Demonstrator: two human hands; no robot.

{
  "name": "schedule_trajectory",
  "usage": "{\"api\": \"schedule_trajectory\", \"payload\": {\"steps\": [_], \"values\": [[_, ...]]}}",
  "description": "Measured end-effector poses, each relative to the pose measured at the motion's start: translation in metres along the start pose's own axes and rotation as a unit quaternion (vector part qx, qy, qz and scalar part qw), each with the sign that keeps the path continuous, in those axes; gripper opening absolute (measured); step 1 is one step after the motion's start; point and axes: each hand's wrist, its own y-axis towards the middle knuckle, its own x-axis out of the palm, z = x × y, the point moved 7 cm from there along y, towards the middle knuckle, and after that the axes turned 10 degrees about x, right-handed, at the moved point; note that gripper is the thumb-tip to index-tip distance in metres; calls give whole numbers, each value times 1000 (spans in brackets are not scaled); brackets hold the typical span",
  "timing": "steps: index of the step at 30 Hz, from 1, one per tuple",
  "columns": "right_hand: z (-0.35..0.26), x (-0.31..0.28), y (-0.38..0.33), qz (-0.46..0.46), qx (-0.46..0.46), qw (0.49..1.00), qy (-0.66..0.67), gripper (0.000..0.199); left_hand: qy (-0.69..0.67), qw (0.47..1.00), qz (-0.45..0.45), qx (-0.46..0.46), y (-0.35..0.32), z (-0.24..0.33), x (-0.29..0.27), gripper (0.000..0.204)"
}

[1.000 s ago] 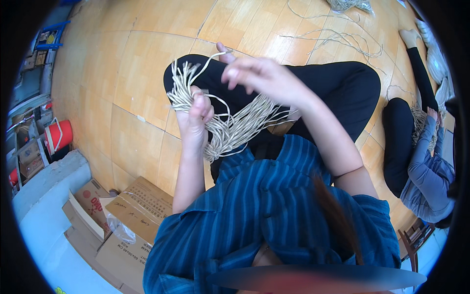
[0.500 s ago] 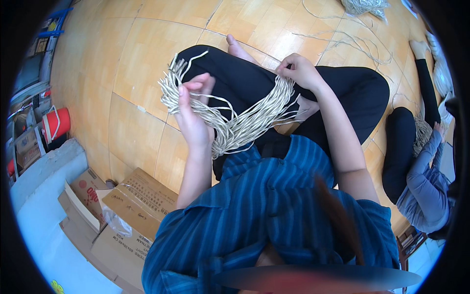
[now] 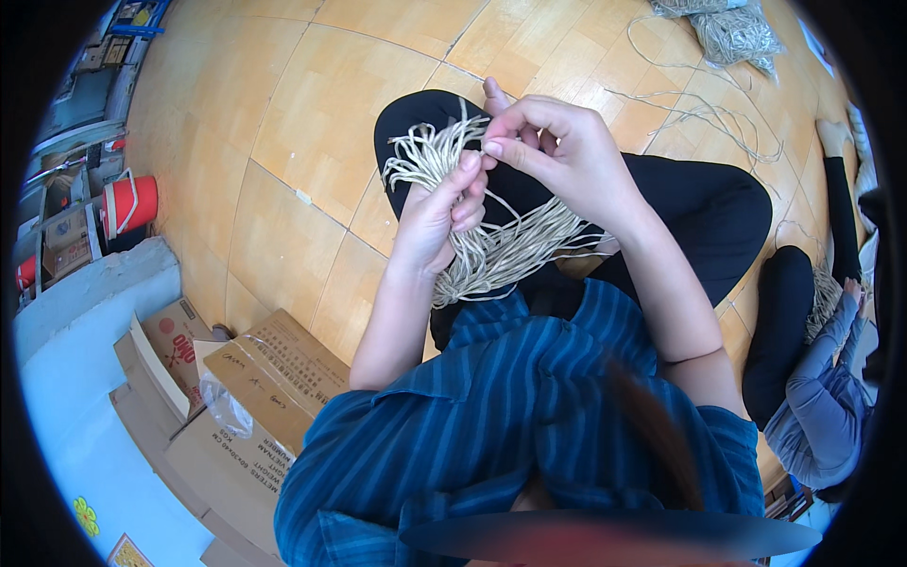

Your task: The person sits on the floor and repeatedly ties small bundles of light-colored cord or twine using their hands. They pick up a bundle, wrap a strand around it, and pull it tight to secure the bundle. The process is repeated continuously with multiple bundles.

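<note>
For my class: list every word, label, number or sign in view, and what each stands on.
I won't copy wording out; here is where it stands.
Cardboard near the wall: red lettering.
Taped cardboard: dark handwriting, plus printed rows too small to read.
Cardboard panel below the tape: black printed letters and numbers.
Cord bundle: no print visible.

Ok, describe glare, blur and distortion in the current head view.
Head view: the shelving skews near the black rim; the floor shows pale sheen toward the top; a patch at the bottom edge is smeared; the cord bundle looks fairly sharp.
</note>
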Motion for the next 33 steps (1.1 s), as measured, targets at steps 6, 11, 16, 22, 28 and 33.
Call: {"api": "schedule_trajectory", "payload": {"steps": [6, 11, 16, 22, 28, 33], "values": [[22, 7, -15, -48, 73, 996, -3, 14, 105, 992, 22, 70, 1, 12, 1, 14], [36, 21, -13, -157, 123, 977, 75, 24, 165, 982, 11, 90, 1, 15, 1, 9], [36, 46, -17, -258, 163, 932, 196, 27, 176, 979, 6, 99, 4, 12, -1, 18], [49, 67, -29, -111, 187, 915, 340, 26, 230, 936, 133, 232, 6, 22, -15, 21], [63, 77, -51, 16, 195, 890, 411, 25, 315, 878, 169, 318, -6, 14, -11, 6], [60, 74, -66, 44, 196, 898, 391, 27, 348, 851, 151, 364, -10, 12, -6, 13]]}}
